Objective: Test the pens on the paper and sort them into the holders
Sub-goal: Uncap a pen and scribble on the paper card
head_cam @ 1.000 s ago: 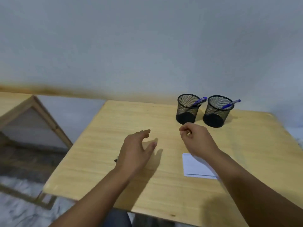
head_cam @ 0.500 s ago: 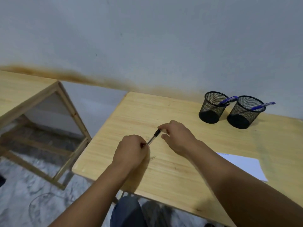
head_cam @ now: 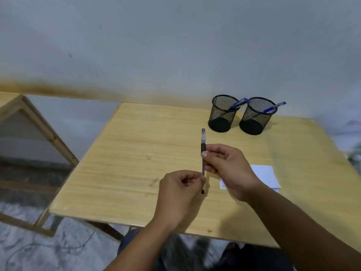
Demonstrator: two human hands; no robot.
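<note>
A plain room set up as a makeshift study or work corner: a light wooden table stands against a bare grey wall (a brownish stain runs along its base), a second wooden frame at the left edge, and loose cable trailing across the marbled floor, lower left.

free: table left half | blocked: two mesh holders rear-right; paper nr right edge

Wooden table; second wooden table left; cable on floor.
</note>
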